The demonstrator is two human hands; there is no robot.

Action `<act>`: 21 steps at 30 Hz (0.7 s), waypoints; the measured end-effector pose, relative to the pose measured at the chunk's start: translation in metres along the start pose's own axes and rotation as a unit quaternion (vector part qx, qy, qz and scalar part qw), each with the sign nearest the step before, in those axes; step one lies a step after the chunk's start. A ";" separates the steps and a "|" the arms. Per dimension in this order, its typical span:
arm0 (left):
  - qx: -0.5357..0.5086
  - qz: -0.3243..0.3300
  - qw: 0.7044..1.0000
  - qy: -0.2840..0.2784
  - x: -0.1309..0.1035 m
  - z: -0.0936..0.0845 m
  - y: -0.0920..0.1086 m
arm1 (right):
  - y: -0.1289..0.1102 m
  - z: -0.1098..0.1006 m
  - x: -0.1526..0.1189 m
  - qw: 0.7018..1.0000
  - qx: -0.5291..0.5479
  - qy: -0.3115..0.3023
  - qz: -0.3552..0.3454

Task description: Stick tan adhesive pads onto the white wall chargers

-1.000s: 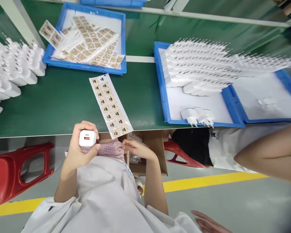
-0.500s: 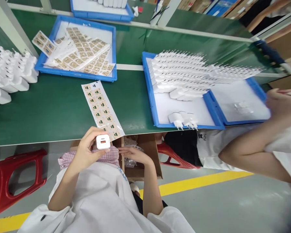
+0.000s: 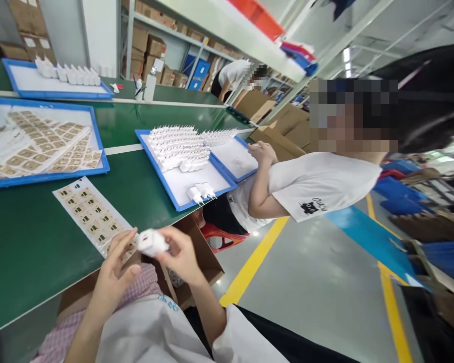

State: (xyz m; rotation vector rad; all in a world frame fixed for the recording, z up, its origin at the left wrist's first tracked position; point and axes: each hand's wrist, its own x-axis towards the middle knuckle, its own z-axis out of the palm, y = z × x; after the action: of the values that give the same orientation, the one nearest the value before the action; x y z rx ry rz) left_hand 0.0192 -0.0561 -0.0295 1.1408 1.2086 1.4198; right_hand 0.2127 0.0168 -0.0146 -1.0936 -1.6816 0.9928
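Note:
A white USB charger plug (image 3: 151,242), slightly blurred, is pinched between the thumb and fingers of my right hand (image 3: 182,256) just off the table's near edge. My left hand (image 3: 115,272) is beside it with thumb and fingers apart, its fingertips close to the charger. Behind my left fingers, a sticker sheet (image 3: 89,212) with rows of small labels lies on the green table (image 3: 30,247), its near end partly hidden.
A blue tray (image 3: 106,164) of label sheets stands at left. Right of it, a blue tray (image 3: 170,194) holds rows of white chargers and adjoins another blue tray (image 3: 245,176). A co-worker (image 3: 318,176) sits at right. An open cardboard box (image 3: 206,252) stands below the table edge.
The charger has passed from my left hand to my right, which has risen from near the box. My left fingers have come apart. The view has swung up and right.

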 end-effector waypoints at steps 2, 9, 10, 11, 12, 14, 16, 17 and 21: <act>0.081 0.038 0.996 0.030 0.008 -0.012 0.004 | 0.005 -0.044 0.028 0.982 -0.115 0.139 0.049; 0.394 0.131 0.897 0.152 0.032 -0.091 -0.009 | 0.045 -0.177 0.131 0.888 -0.306 0.277 0.205; 0.412 0.127 0.890 0.150 0.033 -0.100 -0.010 | 0.050 -0.181 0.138 0.879 -0.325 0.269 0.224; 0.426 0.123 0.884 0.149 0.033 -0.107 -0.010 | 0.054 -0.183 0.142 0.872 -0.342 0.257 0.240; 0.437 0.118 0.879 0.148 0.032 -0.113 -0.010 | 0.056 -0.183 0.145 0.866 -0.356 0.243 0.253; 0.451 0.105 0.874 0.147 0.031 -0.122 -0.005 | 0.057 -0.180 0.146 0.860 -0.379 0.214 0.266; 0.456 0.086 0.873 0.148 0.029 -0.128 0.001 | 0.052 -0.177 0.146 0.859 -0.396 0.191 0.261; 0.458 0.078 0.873 0.147 0.030 -0.129 0.005 | 0.049 -0.175 0.146 0.860 -0.404 0.187 0.249; 0.476 0.030 0.873 0.102 0.042 -0.131 0.016 | 0.028 -0.152 0.145 0.877 -0.417 0.200 0.129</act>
State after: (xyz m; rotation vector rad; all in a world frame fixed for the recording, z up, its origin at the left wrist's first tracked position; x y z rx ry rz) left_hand -0.1175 -0.0348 -0.0216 1.7007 2.1590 0.9690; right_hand 0.3293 0.1853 0.0401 -1.9660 -1.6466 0.0985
